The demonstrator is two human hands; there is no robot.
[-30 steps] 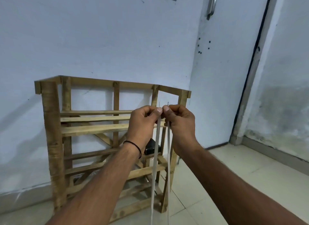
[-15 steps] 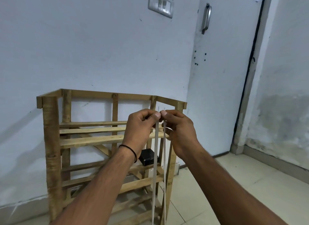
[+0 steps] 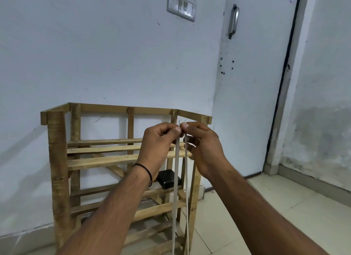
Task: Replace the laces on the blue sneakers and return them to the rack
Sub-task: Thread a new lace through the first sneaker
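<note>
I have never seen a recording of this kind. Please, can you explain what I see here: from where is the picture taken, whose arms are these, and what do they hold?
There is no machine here. A person wears a wide-angle camera on the head, so you look forward and down along that person's own arms. The left hand and the right hand meet in the middle. Both pinch the upper ends of the white lace strands, which hang straight down and leave the picture at the bottom. I cannot tell whether they are one lace or two. Behind the hands a wooden rack stands against the wall, with a small black box on a middle shelf. The floor is tiled. No blue sneakers are in view.
</note>
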